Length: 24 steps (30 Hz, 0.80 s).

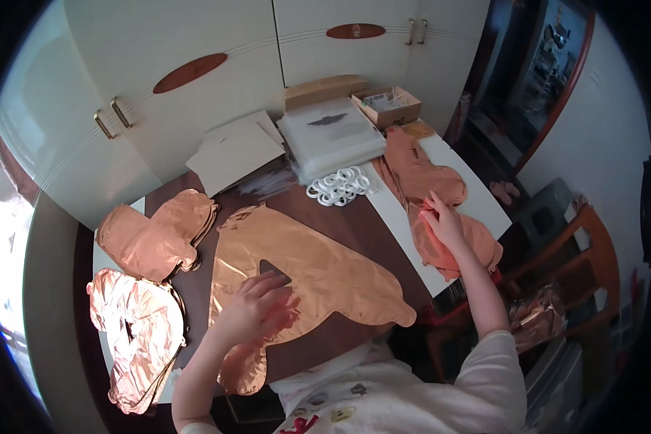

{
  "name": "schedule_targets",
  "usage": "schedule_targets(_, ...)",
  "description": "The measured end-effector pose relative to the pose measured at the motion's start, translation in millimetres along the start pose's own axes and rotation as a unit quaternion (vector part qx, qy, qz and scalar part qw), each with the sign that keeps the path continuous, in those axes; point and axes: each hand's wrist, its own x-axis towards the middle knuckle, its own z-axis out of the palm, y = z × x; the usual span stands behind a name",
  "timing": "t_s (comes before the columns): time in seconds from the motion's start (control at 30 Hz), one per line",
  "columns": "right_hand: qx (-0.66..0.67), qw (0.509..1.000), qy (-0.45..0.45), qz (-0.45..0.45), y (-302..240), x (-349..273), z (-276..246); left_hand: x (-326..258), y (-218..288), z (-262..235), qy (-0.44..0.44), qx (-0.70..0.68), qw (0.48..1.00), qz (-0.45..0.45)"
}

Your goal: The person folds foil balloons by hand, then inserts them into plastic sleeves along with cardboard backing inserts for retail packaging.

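Observation:
A flat rose-gold foil balloon shaped like a letter A [318, 267] lies across the middle of the dark table. Over its lower left part is my left hand [252, 307], fingers stretched out near the small triangular opening, with nothing held. My right hand [445, 219] reaches to a stack of flat rose-gold foil balloons [419, 170] on the right. Its thumb and fingers are bent together at the foil there; the exact grip is partly hidden.
More flat foil balloons [148, 242] and a shiny round foil stack [137, 340] lie at the left. Farther back are white cards [235, 152], clear plastic bags [333, 134], white ribbon rolls [336, 186] and a small cardboard box [390, 108]. A wooden chair [586, 253] stands right.

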Motion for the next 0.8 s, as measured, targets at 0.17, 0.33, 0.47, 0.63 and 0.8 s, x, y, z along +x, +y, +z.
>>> schedule_targets(0.17, -0.02, 0.997, 0.07, -0.017, 6, -5, -5, 71, 24, 34, -0.006, -0.037, 0.993, 0.111)
schedule_targets(0.33, 0.096, 0.992, 0.079, 0.023, 7, -2, -4, 152, 36, 91, 0.014, -0.131, 0.982, 0.136)
schedule_targets(0.47, 0.124, 0.987, 0.091, 0.052, 5, -4, -6, 217, 63, 130, 0.013, -0.224, 0.974, -0.027)
schedule_targets(0.63, 0.17, 0.976, 0.124, 0.058, 14, -4, -3, 256, 101, 162, 0.099, -0.11, 0.989, -0.001)
schedule_targets(0.8, 0.358, 0.91, 0.167, 0.125, 35, 1, -2, 251, 99, 195, -0.023, -0.11, 0.989, 0.091)
